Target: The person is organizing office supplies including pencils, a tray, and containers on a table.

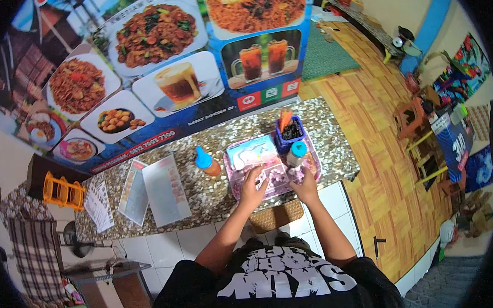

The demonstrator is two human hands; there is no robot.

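My left hand (253, 190) is over the near left part of a pink patterned tray (234, 188), its fingers apart near the lower edge of a light-blue tissue pack (252, 151). My right hand (306, 188) is at the tray's near right side, thumb and fingers spread just below a clear shaker jar (293, 160) with a blue cap. Whether its fingertips touch the jar or the tray, I cannot tell. Behind the jar stands a dark blue plastic basket (288, 143) with dark contents and orange sticks (285, 119) upright in it.
The pebble-patterned counter (207, 198) also bears a blue-capped sauce bottle (207, 162), laminated menu sheets (165, 191) and an orange rack (63, 190). A tall food banner (185, 94) rises along the far edge. Below the near edge is a woven stool seat (277, 217).
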